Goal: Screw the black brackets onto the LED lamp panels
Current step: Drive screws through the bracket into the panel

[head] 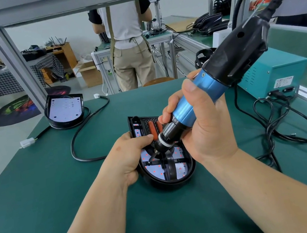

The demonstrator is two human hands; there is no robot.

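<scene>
Where the bit meets the black bracket (170, 164) is too dark to make out, and both hands hide much of the lamp panel (172, 182) at mid-worktop. The left hand (132, 153) grips its rim; the right hand (198, 129) is wrapped around the blue screwdriver (210, 83). Another panel (64, 109) lies far left and a teal box (276, 72) sits to the right on the green worktop (59, 194). Someone (132, 58) stands beyond.

We have one panel (178, 171) at the middle of the bench (39, 198), a bracket (170, 166) lying in it, our left hand (132, 155) gripping its left rim and our right hand (198, 129) holding the driver (203, 99) tilted above it, tip down in the panel's left half. A second panel (65, 109) sits at the far left corner, its cable (78, 137) looping between the two panels and a plug (27, 142) lying at the left edge. At the right edge stands a power box (276, 76), with leads (287, 133) tangled on the bench in front of it.
</scene>
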